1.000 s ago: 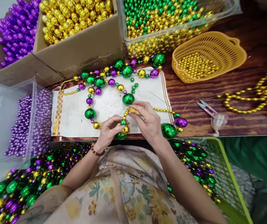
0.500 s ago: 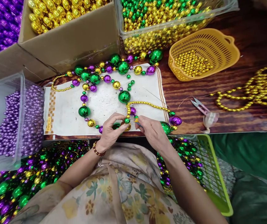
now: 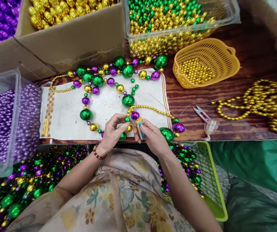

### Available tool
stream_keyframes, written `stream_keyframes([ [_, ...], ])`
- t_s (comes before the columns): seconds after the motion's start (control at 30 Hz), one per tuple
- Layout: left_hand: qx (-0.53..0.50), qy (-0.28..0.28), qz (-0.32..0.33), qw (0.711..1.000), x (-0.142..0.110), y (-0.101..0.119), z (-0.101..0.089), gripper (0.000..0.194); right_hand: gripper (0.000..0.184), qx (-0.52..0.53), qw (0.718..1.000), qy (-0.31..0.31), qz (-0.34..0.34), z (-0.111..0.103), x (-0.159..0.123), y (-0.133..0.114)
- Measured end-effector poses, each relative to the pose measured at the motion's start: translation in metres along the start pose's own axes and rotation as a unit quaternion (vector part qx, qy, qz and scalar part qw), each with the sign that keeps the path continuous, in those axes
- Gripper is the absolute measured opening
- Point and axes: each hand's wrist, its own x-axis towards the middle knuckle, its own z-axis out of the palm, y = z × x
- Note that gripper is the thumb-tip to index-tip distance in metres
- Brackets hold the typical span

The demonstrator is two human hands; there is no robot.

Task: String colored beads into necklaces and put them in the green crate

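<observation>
A long string of green, purple and gold beads point(image 3: 104, 77) loops over a white cloth point(image 3: 63, 114) on the wooden table. My left hand point(image 3: 111, 133) pinches this bead string at its near end, by a small green bead and a gold one. My right hand point(image 3: 153, 137) is closed on a small yellow and blue lighter-like object point(image 3: 139, 127), held right against the string's end next to a purple bead point(image 3: 135, 115). A thin run of small gold beads point(image 3: 153, 109) leads right from there to a large green ball point(image 3: 166, 133).
Cardboard boxes point(image 3: 75, 42) of gold and purple beads and a clear tub point(image 3: 177, 29) of green and gold beads stand behind. A yellow basket point(image 3: 225, 61), snips point(image 3: 202, 113), gold strands point(image 3: 264, 103), a tub of purple beads point(image 3: 12, 122) and a green basket point(image 3: 211, 183) of finished strings surround me.
My right hand has drawn back toward me from the cloth and turned the yellow and blue object up against the string's end. The left hand keeps its pinch.
</observation>
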Motion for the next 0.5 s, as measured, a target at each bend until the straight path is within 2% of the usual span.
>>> stream_keyframes([
  [0.1,0.005,0.009,0.005,1.000,-0.001,-0.002,-0.001,0.027,0.035,-0.022,0.999,0.008,-0.027,0.000,0.000,0.001],
  [0.23,0.035,0.004,0.032,0.999,-0.003,-0.004,-0.001,0.022,0.042,-0.174,0.982,0.047,-0.057,-0.001,0.000,-0.008],
  [0.37,0.070,-0.008,0.079,0.994,-0.003,-0.003,0.000,0.015,0.055,-0.337,0.933,0.097,-0.077,0.003,0.002,-0.023],
  [0.5,0.081,-0.006,0.093,0.992,-0.003,-0.002,0.000,0.013,0.059,-0.492,0.854,0.154,-0.065,0.015,0.005,-0.035],
])
